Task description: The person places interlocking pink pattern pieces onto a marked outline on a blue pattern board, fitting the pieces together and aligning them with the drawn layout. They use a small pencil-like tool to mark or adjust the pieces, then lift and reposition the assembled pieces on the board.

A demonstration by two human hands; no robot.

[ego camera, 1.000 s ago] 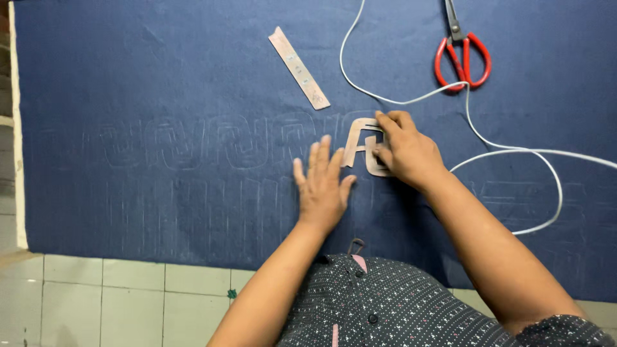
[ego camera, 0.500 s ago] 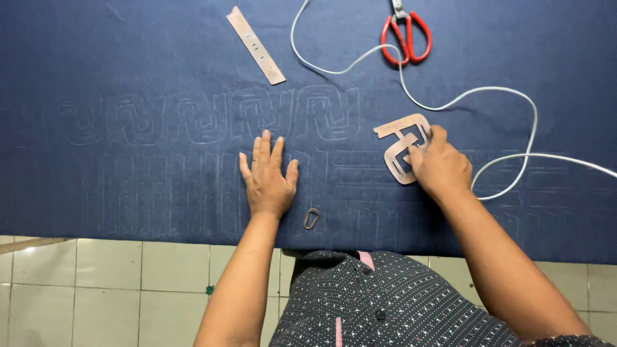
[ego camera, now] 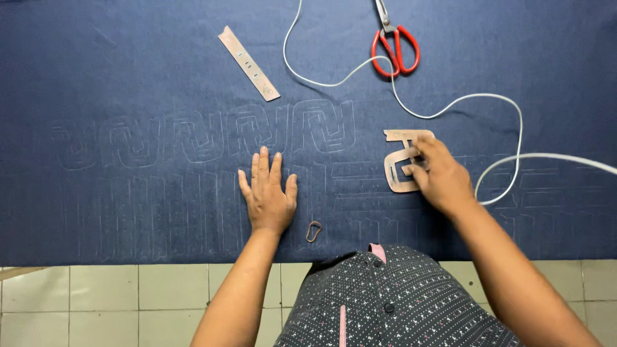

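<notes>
The left hand (ego camera: pixel 267 196) is laid flat, fingers spread, on the blue cloth (ego camera: pixel 128 77). The cardboard stencil (ego camera: pixel 402 160) is pinned under the right hand's (ego camera: pixel 437 178) fingertips, well right of the left hand.

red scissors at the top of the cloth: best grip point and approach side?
Grip the red scissors by the two red loop handles, probably coming from the near side, where the loops point. The metal blades run away toward the far edge and are partly cut off by the frame. They lie flat on the blue fabric, with the white cord just below, so stay clear of that.
</notes>
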